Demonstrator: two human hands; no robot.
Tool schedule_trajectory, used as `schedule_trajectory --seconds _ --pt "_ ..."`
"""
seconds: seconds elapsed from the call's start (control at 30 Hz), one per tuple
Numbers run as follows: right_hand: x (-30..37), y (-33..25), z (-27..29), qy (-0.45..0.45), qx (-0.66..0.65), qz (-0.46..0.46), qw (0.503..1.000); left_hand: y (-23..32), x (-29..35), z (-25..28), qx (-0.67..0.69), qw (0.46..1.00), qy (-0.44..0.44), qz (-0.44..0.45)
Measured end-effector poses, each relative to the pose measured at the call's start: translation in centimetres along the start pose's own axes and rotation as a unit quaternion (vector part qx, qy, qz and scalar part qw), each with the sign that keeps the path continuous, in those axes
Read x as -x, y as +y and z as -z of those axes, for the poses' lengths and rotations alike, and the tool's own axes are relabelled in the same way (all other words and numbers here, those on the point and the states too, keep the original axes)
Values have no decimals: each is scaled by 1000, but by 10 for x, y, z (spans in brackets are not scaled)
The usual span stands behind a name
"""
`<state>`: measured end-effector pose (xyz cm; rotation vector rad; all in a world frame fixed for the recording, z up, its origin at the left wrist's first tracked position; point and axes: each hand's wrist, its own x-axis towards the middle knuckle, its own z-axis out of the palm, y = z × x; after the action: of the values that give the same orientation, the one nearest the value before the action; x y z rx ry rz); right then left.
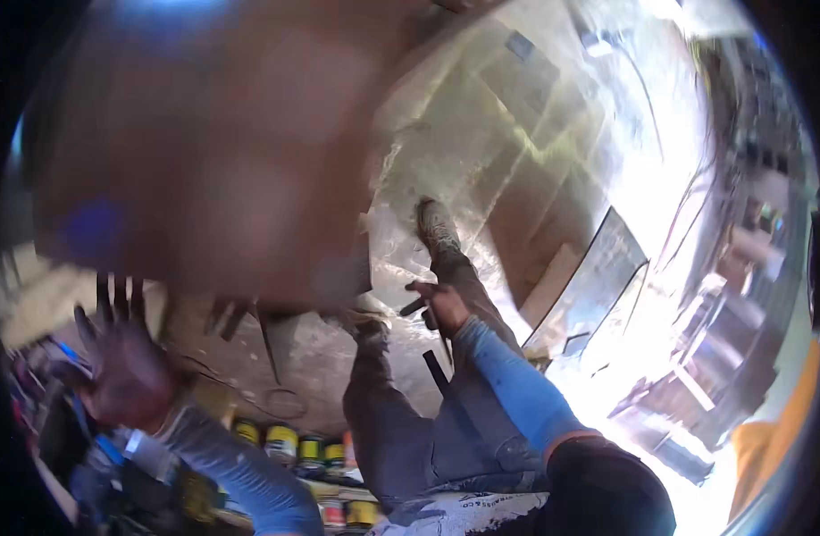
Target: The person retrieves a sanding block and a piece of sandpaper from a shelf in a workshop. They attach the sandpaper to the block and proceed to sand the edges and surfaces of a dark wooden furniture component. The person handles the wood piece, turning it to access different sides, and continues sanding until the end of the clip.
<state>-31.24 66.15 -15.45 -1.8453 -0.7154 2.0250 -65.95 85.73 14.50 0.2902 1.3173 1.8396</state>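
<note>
Strong light bleaches the right side of a cluttered workshop, where the grimy concrete floor point(464, 134) runs up toward a glaring bright patch. Over the upper left looms a large brown panel point(205, 170), blurred and close to the camera; what supports it cannot be made out. The left hand point(133, 375) is spread, fingers pointing up at the panel's lower edge; whether they touch it I cannot tell, though the flat, splayed pose would suit steadying or fending off a broad face better than gripping. Ahead of the right thigh, the right hand point(448, 311) is curled around a dark hand tool point(414, 306), its exact kind unclear, probably held out in front so that it clears the leg. Between the forearms, yellow-labelled containers point(281, 442) stand in a row beside the left leg, seemingly grouped to keep the walking space free. A grey sheet point(589, 277) rests at an angle on the right, near the brightest patch.
</note>
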Motion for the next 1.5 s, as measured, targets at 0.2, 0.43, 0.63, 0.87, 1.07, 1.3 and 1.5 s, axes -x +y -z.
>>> schedule_trajectory --seconds 0.2,0.43,0.63,0.87,1.07,1.3,1.5 --pt "14 59 67 -12 -181 -136 974 -5 -52 -24 -343 939 -6 39" --pt "-14 97 120 172 -215 -40 960 -24 -43 -38 -54 930 -191 310" --pt "-8 115 115 130 -242 -56 960 -17 -43 -44 -219 918 -184 274" --pt "-6 121 126 166 -168 16 972 1 -82 -29 -265 893 -235 279" --pt "11 69 165 -27 -340 -166 925 25 -143 8 -278 901 -263 204" --pt "21 -144 105 -76 -186 188 961 7 -181 29 -307 951 -36 -17" --pt "38 -238 -65 2 220 491 843 45 -275 73 -382 876 -164 -245"
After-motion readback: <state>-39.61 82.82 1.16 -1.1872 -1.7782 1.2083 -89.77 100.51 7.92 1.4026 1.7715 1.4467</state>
